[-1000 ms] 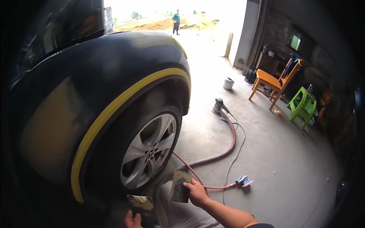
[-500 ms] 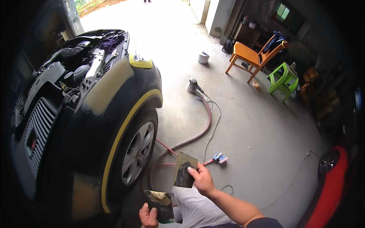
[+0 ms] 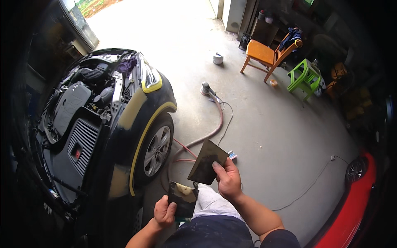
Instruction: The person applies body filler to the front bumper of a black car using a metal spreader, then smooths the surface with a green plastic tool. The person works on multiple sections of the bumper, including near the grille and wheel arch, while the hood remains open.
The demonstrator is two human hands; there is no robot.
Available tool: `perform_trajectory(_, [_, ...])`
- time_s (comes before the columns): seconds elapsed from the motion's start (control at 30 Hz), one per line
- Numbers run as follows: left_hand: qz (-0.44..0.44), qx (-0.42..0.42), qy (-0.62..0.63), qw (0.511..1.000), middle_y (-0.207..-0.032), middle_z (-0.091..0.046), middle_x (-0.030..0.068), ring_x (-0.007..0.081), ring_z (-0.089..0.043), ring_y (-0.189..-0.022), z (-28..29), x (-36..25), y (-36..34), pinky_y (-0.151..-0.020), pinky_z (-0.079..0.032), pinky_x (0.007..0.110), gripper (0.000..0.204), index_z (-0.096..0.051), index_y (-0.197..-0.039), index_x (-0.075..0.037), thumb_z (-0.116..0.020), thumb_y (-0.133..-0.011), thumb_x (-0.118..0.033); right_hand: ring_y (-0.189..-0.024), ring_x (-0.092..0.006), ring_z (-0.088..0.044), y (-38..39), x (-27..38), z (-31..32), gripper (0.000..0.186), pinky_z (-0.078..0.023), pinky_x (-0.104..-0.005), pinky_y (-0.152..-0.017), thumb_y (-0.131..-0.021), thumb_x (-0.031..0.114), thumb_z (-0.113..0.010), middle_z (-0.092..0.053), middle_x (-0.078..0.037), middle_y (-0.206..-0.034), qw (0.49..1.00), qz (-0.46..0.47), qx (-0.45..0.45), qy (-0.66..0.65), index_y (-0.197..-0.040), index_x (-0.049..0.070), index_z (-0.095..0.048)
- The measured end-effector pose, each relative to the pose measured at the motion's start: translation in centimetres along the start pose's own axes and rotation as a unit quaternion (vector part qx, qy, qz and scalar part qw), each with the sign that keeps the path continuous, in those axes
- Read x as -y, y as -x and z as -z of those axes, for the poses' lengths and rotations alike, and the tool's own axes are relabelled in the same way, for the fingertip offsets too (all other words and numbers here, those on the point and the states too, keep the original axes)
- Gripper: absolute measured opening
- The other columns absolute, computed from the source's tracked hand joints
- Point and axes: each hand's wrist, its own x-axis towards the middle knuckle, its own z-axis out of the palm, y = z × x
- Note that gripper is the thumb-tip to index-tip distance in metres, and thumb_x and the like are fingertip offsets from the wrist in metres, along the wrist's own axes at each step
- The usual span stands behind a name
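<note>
My left hand [image 3: 165,211] is closed on the edge of a dark flat putty plate [image 3: 185,205], its thumb on top. A smear of cream putty [image 3: 184,189] lies along the plate's upper part. Higher and to the right, my right hand [image 3: 229,181] pinches a dark, thin rectangular spreader [image 3: 205,159] between thumb and fingers. The spreader is tilted, just above the putty plate; whether they touch I cannot tell. To the left stands a dark car [image 3: 142,109] with tan filler patches [image 3: 118,181] on its body and yellow tape [image 3: 142,138] round the wheel arch.
A sander [image 3: 205,88] with a hose [image 3: 219,120] and cable lies on the concrete floor. Beyond are a white bucket [image 3: 218,59], a wooden chair [image 3: 261,51] and a green stool [image 3: 306,77]. A red car [image 3: 345,211] stands at the right edge.
My view has tilted down and shows more of my body and the engine bay. Both hands sit further right and higher in view; the spreader has turned and shows more of its face.
</note>
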Motion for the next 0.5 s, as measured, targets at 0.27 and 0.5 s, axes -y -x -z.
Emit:
perform_trajectory(0.27, [-0.063,0.001,-0.009,0.998,-0.084,-0.066,0.0113,0.0214,-0.064,-0.072,-7.3,-5.6,1.8,-0.068,-0.05,0.032,0.014,-0.061,-0.106,0.001,-0.055,-0.098,-0.009,-0.102,-0.0179,-0.066,8.8,9.5,4.1,0.025,-0.053,-0.0324,-0.088,-0.095,-0.005,-0.06,-0.069,-0.011,-0.114,0.955,0.162,0.183,0.168,-0.12,-0.003,-0.061])
perform_trajectory(0.5, [0.048,-0.075,0.244,0.966,-0.1,-0.07,0.0104,0.0135,-0.063,-0.088,-14.9,-6.7,2.6,-0.077,-0.049,0.029,0.021,-0.058,-0.116,0.003,-0.047,-0.103,-0.011,-0.103,-0.0198,-0.065,9.4,8.9,13.3,0.022,-0.051,-0.0326,-0.093,-0.101,0.004,-0.051,-0.068,-0.009,-0.113,0.994,0.076,-0.045,0.067,-0.12,0.002,-0.061])
